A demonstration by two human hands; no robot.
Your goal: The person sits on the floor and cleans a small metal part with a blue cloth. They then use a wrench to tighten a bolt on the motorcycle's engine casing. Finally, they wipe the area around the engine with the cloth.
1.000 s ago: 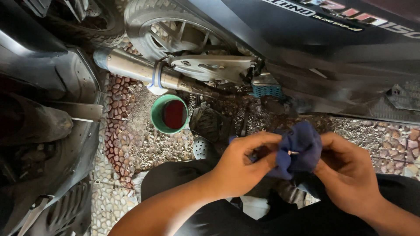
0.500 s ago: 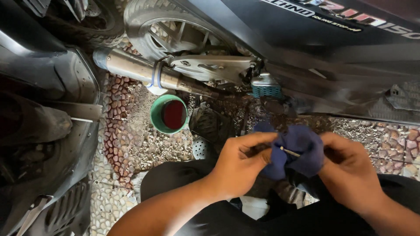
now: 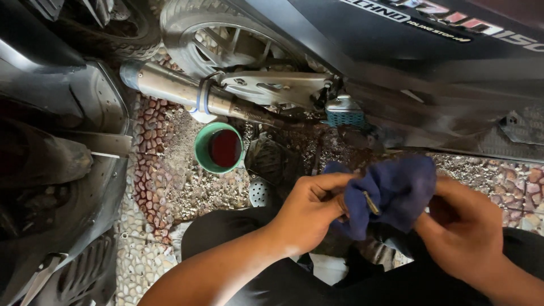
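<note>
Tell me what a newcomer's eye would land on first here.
First, the blue rag bunched between the left hand and right hand, low and centre-right, with a small metal pin poking from it. Next, the green cup of dark red liquid on the pebble ground, below the silver exhaust pipe.

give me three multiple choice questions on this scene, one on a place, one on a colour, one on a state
1. Where does the green cup stand?
A. on the pebbled ground below the exhaust pipe
B. on the person's lap
C. on top of the rear wheel

2. What colour is the cloth?
A. white
B. dark blue
C. yellow

3. How is the cloth held?
A. lying loose on the ground
B. draped over the pipe
C. gripped by the left hand and right hand

Answers: A, the cup sits on stones just under the pipe; B, the cloth is dark blue; C, both hands pinch it around a small metal piece.
</note>
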